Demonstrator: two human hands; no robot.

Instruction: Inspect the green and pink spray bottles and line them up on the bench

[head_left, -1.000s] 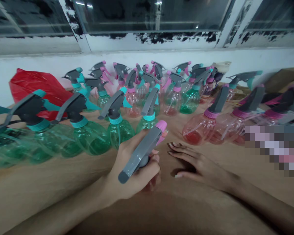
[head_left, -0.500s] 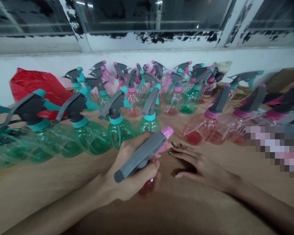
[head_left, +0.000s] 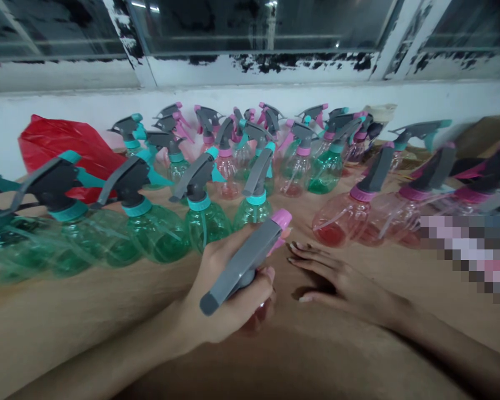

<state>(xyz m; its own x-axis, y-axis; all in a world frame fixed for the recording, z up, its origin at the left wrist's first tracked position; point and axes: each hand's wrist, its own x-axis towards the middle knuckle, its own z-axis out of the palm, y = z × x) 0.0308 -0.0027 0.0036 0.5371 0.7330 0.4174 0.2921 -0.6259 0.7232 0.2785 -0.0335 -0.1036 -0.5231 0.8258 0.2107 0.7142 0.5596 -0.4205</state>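
My left hand (head_left: 223, 294) is closed round the neck of a pink spray bottle (head_left: 258, 314), under its grey trigger head with a pink nozzle (head_left: 245, 258). Most of the bottle body is hidden by my fingers. My right hand (head_left: 337, 278) lies flat on the brown tabletop (head_left: 108, 311) just right of the bottle, fingers stretched out toward the nozzle, holding nothing. Right behind my left hand stands a row of green spray bottles (head_left: 204, 216) with teal collars.
Pink spray bottles (head_left: 350, 216) line up at the right, and several mixed pink and green ones (head_left: 266, 150) crowd the back by the white wall (head_left: 66, 105). A red plastic bag (head_left: 62, 147) lies at the back left. A blurred-out patch sits at the right edge.
My left hand has tilted the spray head slightly, the nozzle swinging right and then back a little. My right hand has stayed flat in place.
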